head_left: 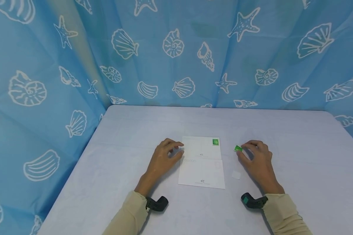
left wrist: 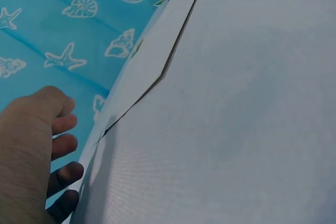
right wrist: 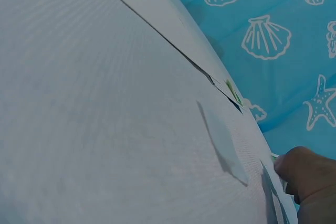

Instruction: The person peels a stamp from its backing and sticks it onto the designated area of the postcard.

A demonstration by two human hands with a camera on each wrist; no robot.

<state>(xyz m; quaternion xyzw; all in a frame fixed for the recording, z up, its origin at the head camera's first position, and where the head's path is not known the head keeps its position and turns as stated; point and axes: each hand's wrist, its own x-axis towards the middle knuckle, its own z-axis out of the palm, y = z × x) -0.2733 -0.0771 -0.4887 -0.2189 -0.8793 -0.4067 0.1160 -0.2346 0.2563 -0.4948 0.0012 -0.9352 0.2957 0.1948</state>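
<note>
Two white envelopes [head_left: 201,173] lie on the table, the far one [head_left: 194,147] partly overlapped by or abutting the near one. A green stamp [head_left: 215,142] sits at the far envelope's upper right corner. My right hand [head_left: 257,160] pinches another green stamp [head_left: 238,148] between thumb and index finger, right of the envelopes. By their left edge is my left hand [head_left: 163,158], its fingers loosely bent with nothing between them; whether the fingertips touch the paper I cannot tell. In the right wrist view the right hand [right wrist: 310,174] shows at the lower right.
A small white paper piece [head_left: 236,175] lies between the near envelope and the right wrist. White cloth covers the table [head_left: 135,124]. Behind and to the left hangs a blue curtain [head_left: 153,65] with shell and starfish prints.
</note>
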